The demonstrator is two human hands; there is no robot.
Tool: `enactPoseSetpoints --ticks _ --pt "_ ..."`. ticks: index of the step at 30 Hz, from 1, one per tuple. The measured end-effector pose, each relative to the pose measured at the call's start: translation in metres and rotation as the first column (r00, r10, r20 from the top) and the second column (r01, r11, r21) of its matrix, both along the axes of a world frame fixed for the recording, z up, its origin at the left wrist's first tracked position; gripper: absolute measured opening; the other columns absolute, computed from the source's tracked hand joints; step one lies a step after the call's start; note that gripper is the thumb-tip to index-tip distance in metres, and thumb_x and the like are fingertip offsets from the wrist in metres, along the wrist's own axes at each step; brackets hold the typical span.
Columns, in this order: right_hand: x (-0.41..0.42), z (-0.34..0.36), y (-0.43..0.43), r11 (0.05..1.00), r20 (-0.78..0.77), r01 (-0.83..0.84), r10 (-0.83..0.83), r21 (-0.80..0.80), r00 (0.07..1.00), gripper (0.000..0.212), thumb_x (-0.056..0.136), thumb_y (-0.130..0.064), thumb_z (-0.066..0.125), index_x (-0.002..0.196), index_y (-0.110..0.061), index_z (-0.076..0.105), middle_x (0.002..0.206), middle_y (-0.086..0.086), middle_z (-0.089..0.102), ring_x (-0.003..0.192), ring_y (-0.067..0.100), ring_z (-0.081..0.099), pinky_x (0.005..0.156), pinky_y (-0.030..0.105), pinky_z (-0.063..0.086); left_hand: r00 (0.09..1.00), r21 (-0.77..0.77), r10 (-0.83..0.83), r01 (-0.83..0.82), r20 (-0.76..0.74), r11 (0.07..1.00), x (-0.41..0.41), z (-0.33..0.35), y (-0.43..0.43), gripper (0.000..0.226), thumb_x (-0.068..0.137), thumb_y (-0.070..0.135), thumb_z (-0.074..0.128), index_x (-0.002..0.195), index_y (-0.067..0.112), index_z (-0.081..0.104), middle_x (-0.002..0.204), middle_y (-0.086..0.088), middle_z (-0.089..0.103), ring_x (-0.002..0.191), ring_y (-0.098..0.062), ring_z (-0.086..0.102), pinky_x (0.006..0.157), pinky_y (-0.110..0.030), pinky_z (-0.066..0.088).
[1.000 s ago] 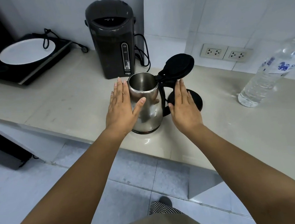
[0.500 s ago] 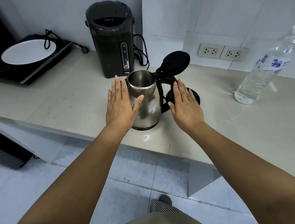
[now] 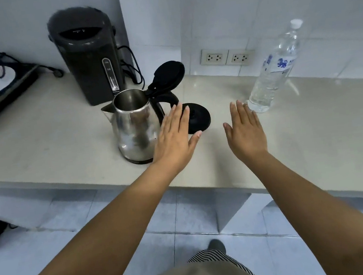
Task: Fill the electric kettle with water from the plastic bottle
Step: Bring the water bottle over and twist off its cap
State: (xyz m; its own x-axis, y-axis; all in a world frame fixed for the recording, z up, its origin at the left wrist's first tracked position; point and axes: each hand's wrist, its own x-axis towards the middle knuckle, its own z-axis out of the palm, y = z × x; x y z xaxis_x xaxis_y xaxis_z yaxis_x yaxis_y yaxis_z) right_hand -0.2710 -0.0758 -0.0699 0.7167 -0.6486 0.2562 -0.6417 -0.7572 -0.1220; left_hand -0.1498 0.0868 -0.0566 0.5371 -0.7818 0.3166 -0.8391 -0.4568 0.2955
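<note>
Two bare arms are stretched out over the edge of a pale counter (image 3: pixel 40 142). The left hand (image 3: pixel 172 136) is held flat, palm down, with the fingers straight and close together and the thumb out to the side. Nothing is held in it. It is seen in front of the right side of the kettle, but it cannot be told if the kettle is touched. The right hand (image 3: pixel 245 130) is also held flat and empty, with the fingers straight and close together and the thumb stuck out. It is held over bare counter, between the kettle base and the bottle.

A shiny metal kettle (image 3: pixel 133 129) is stood upright near the front edge of the counter. Its black lid (image 3: pixel 166 75) is tipped up and open. The inside looks dark, and no water can be seen in it. A round black kettle base (image 3: pixel 198 117) is set on the counter just to the right of the kettle, with nothing on it.

Further right, a clear plastic bottle (image 3: pixel 274 68) is stood upright, well apart from the kettle. A white cap is on top and a blue and white label is wrapped around it. How much water is inside cannot be told.

Behind the kettle, a tall dark water boiler (image 3: pixel 86 55) is stood by the wall, with its lid shut. Two wall sockets (image 3: pixel 225 57) are set low in the tiles.
</note>
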Motion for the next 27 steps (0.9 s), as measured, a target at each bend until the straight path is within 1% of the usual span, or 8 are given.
enactPoseSetpoints --ticks 2,5,8,12,17,21,24,27 --pt "-0.012 0.004 -0.015 0.998 0.032 0.063 -0.063 0.008 0.997 0.058 0.103 -0.036 0.027 0.153 -0.012 0.012 0.162 0.008 0.011 0.150 0.024 0.007 0.122 0.038 0.005 0.999 0.047 -0.041 0.042 -0.018 0.998 -0.005 -0.003 -0.021 0.068 0.102 0.049 0.029 0.156 0.013 0.007 0.164 -0.004 -0.002 0.150 -0.014 -0.007 0.118 -0.027 -0.010" --pt "-0.025 0.010 -0.040 0.990 0.090 0.137 -0.138 0.013 0.986 0.058 0.102 -0.035 0.030 0.153 -0.011 0.016 0.161 0.008 0.014 0.149 0.024 0.010 0.122 0.038 0.006 0.995 0.100 -0.075 0.081 -0.061 0.992 -0.011 -0.006 -0.057 0.068 0.102 0.049 0.029 0.156 0.012 0.008 0.164 -0.006 -0.001 0.150 -0.017 -0.006 0.120 -0.031 -0.008" --pt "-0.035 0.018 -0.075 0.979 0.153 0.203 -0.200 -0.004 0.968 0.057 0.102 -0.035 0.033 0.152 -0.010 0.020 0.160 0.009 0.020 0.148 0.026 0.014 0.122 0.039 0.010 0.991 0.109 -0.099 0.109 -0.090 0.988 -0.017 -0.007 -0.098 0.069 0.102 0.049 0.029 0.155 0.011 0.009 0.164 -0.008 0.001 0.150 -0.018 -0.004 0.121 -0.034 -0.005" --pt "-0.037 0.035 -0.129 0.968 0.223 0.250 -0.238 -0.025 0.945 0.057 0.101 -0.034 0.036 0.150 -0.008 0.023 0.158 0.011 0.024 0.147 0.027 0.018 0.121 0.040 0.013 0.984 0.094 -0.125 0.138 -0.126 0.986 -0.024 -0.003 -0.155 0.070 0.102 0.050 0.028 0.156 0.011 0.005 0.164 -0.009 -0.001 0.150 -0.018 -0.005 0.121 -0.034 -0.004" --pt "-0.020 0.059 -0.198 0.970 0.353 0.240 -0.211 -0.042 0.911 0.057 0.100 -0.035 0.039 0.149 -0.008 0.027 0.157 0.009 0.027 0.146 0.025 0.022 0.121 0.038 0.015 0.975 0.019 -0.138 0.143 -0.172 0.990 -0.026 0.007 -0.233 0.073 0.101 0.052 0.030 0.155 0.010 0.005 0.164 -0.007 0.002 0.151 -0.018 -0.002 0.122 -0.034 -0.002" --pt "0.001 0.078 -0.241 0.982 0.449 0.183 -0.149 -0.034 0.881 0.058 0.100 -0.039 0.040 0.147 -0.006 0.030 0.155 0.009 0.032 0.145 0.024 0.026 0.119 0.036 0.020 0.968 -0.033 -0.124 0.120 -0.217 0.992 -0.025 0.015 -0.288 0.077 0.099 0.054 0.034 0.155 0.010 0.005 0.164 -0.007 0.004 0.151 -0.019 0.001 0.122 -0.035 0.001" --pt "0.016 0.094 -0.264 0.992 0.510 0.125 -0.119 0.023 0.852 0.059 0.099 -0.039 0.042 0.147 -0.006 0.031 0.152 0.008 0.038 0.142 0.023 0.031 0.116 0.031 0.023 0.969 -0.049 -0.105 0.096 -0.226 0.994 -0.021 0.019 -0.323 0.081 0.098 0.056 0.037 0.155 0.009 0.005 0.164 -0.007 0.006 0.151 -0.020 0.003 0.122 -0.033 0.001" --pt "0.028 0.106 -0.284 0.990 0.521 0.062 -0.121 0.129 0.845 0.057 0.099 -0.041 0.044 0.145 -0.009 0.035 0.142 0.007 0.049 0.132 0.024 0.042 0.106 0.030 0.033 0.965 -0.089 -0.095 0.075 -0.244 0.993 -0.016 0.022 -0.355 0.084 0.095 0.058 0.042 0.155 0.009 0.010 0.162 -0.008 0.015 0.150 -0.023 0.012 0.122 -0.036 0.007"
